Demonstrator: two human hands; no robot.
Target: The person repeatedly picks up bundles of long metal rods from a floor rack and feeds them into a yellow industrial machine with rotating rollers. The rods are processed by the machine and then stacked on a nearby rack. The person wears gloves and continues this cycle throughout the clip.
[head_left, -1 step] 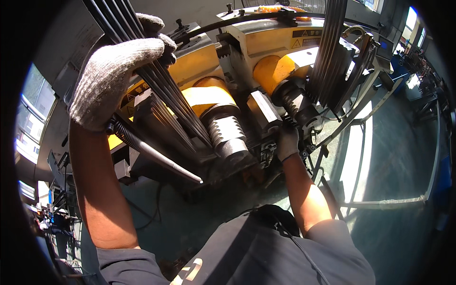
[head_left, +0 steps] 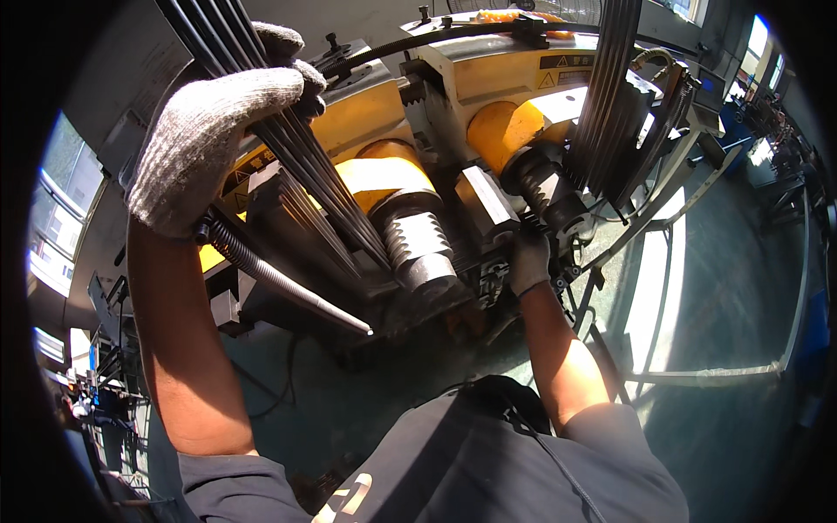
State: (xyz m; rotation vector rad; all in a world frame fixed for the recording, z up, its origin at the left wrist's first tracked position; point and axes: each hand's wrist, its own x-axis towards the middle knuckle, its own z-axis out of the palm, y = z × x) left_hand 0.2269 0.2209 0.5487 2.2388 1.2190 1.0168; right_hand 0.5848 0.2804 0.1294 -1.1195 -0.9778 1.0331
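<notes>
While the gloved left hand (head_left: 205, 131) at the head view's upper left clasps a bundle of dark metal rods (head_left: 327, 186) slanting toward the ridged cylinder (head_left: 417, 237) at centre, the right hand (head_left: 529, 264), right of centre, sits below a metal block (head_left: 486, 199), its grip too hidden to tell. The held rods seem gathered, not yet released; the upper-right rod stack (head_left: 603, 96) stands untouched.

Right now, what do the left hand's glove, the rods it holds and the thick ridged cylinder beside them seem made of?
Left glove: probably cotton-like knit, matte, with visible yarn texture.
Rods: likely steel, dark, smooth, with thin sheen lines.
Ridged cylinder: apparently bare metal, shiny; alloy unclear.
</notes>
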